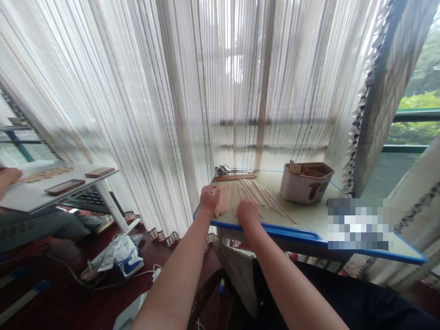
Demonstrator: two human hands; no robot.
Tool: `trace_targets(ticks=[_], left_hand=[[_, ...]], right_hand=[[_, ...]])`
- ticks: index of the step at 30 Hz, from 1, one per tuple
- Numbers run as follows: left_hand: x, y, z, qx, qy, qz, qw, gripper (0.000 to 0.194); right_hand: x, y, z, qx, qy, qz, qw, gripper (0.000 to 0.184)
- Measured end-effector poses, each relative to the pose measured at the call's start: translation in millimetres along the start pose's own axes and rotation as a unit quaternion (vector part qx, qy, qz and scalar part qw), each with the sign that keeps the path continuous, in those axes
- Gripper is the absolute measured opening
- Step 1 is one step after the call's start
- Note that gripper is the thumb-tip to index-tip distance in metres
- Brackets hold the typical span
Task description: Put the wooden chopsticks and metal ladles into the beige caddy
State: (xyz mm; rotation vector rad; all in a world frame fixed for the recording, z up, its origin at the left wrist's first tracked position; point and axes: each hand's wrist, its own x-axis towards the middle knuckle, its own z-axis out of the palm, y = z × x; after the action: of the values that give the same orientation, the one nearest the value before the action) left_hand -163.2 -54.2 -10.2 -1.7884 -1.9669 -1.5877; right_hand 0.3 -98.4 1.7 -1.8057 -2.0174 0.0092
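**Loose sticks (pixel 224 199) fanned out left of the tub (pixel 297 191)**

I saw the sticks lying in a loose spread on the blue-edged counter (pixel 311 215), left of the tub, redder ones farthest from it and paler ones nearer. My left hand (pixel 209 198) was against the spread's far-left side; my right hand (pixel 248 212) was at the near ends, between that side and the tub. Both had curled fingers, but I could not tell whether either grip was closed on a stick. I judged that I was handling the spread from its edges; sticks so thin and loose called for a light touch, as they could roll or cross.

The tub held short wooden pieces (pixel 292 166) upright on its left and a rounded brown insert beside them. Dark-headed metal utensils (pixel 222 170) lay beyond the sticks, left of the tub. Far left of it, a second counter (pixel 19 198) carried two shallow trays (pixel 65 186) and pale pieces (pixel 48 173); another person's hand (pixel 10 176) showed there.
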Motion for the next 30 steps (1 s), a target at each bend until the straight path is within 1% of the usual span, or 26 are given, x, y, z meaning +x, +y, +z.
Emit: trace_targets(ticks=[6,10,14,16,17,18,20,23,25,27,28,30], left_hand=[[-0.1,0.9,-1.9,0.032,-0.064,0.002,0.997,0.027],[-0.7,1.0,-3.4,0.042,-0.072,-0.018,0.996,0.025],[-0.3,0.5,-5.5,0.04,-0.078,-0.038,0.995,0.025],[1.1,0.5,-6.8,0.017,-0.068,-0.041,0.997,0.023],[1.9,1.2,-7.3,0.002,-0.053,-0.035,0.998,0.022],[2.5,2.7,-7.3,-0.015,-0.036,-0.025,0.999,0.021],[2.5,9.6,-5.0,-0.047,-0.002,0.019,0.999,0.02],[-3.2,33.8,7.6,-0.111,-0.012,0.061,0.992,0.022],[-9.7,59.8,22.6,-0.159,-0.069,0.083,0.981,0.024],[-14.8,91.3,42.0,-0.209,-0.126,0.093,0.965,0.027],[-15.8,107.9,53.1,-0.226,-0.147,0.097,0.958,0.029],[-14.2,139.7,77.5,-0.256,-0.181,0.094,0.945,0.038]], right_hand=[[-2.8,7.6,-3.4,0.017,0.028,0.009,0.999,0.04],[-1.8,14.1,-4.7,0.04,0.044,0.008,0.998,0.047],[1.1,17.1,-2.8,0.119,0.05,-0.003,0.992,0.042],[1.6,19.1,-4.1,0.152,0.062,-0.016,0.986,0.037],[1.5,21.3,-6.6,0.17,0.077,-0.026,0.982,0.034],[1.4,25.0,-10.6,0.193,0.097,-0.038,0.976,0.032],[1.8,37.9,-23.8,0.244,0.148,-0.063,0.956,0.028],[7.3,72.8,-54.8,0.297,0.222,-0.088,0.924,0.026],[16.0,103.5,-78.5,0.313,0.297,-0.094,0.897,0.024],[28.7,135.3,-99.8,0.292,0.381,-0.072,0.874,0.024],[36.1,150.1,-108.3,0.281,0.412,-0.062,0.864,0.025],[51.2,174.8,-119.7,0.25,0.45,-0.048,0.856,0.026]])
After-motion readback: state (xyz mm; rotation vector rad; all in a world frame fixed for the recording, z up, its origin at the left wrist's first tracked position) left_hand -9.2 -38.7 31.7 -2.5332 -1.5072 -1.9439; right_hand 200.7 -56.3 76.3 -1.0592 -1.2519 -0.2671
